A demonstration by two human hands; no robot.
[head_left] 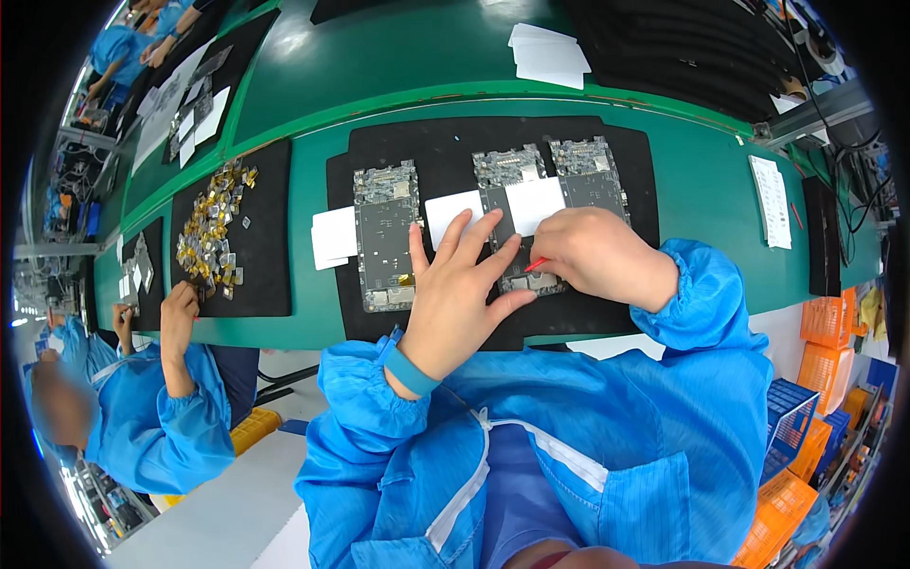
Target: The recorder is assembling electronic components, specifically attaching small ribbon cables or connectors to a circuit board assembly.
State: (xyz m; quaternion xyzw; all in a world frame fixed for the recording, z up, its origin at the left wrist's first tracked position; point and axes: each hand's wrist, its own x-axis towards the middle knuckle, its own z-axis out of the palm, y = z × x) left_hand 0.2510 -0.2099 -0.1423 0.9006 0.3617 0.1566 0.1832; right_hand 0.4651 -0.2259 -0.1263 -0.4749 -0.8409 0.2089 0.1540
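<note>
Three circuit boards lie side by side on a black mat: a left board, a middle board and a right board. My left hand lies with fingers spread between the left and middle boards. Its fingertips reach a white card and the middle board's edge. My right hand is closed on a thin red tool, whose kind I cannot make out. The tool's end is over the lower part of the middle board. Another white card lies across the middle and right boards.
More white cards sit left of the boards. On a second mat is a pile of small silver and yellow pieces, where a co-worker's hand works. A paper sheet lies right; orange crates stand beyond the table.
</note>
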